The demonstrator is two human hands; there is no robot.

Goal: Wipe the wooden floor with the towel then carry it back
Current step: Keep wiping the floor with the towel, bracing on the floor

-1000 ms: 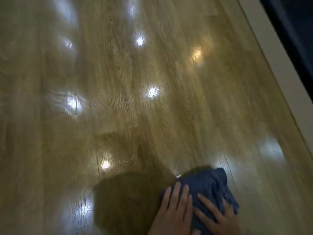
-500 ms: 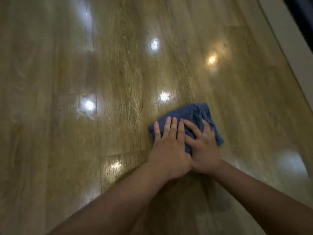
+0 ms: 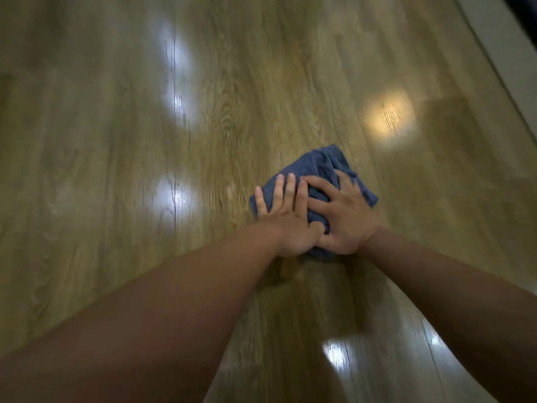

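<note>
- Now the blue towel (image 3: 316,165) sits farther out than a second ago.
- My left hand (image 3: 286,219) and right hand (image 3: 344,218): flat, fingers spread, pressing it onto the wooden floor (image 3: 116,170).
- Mid-wipe, I judge; carry-back pending.

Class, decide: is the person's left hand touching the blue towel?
Touching. The head view shows the left hand lying flat on the blue towel, straight fingers pressed onto the cloth with no gap.
</note>
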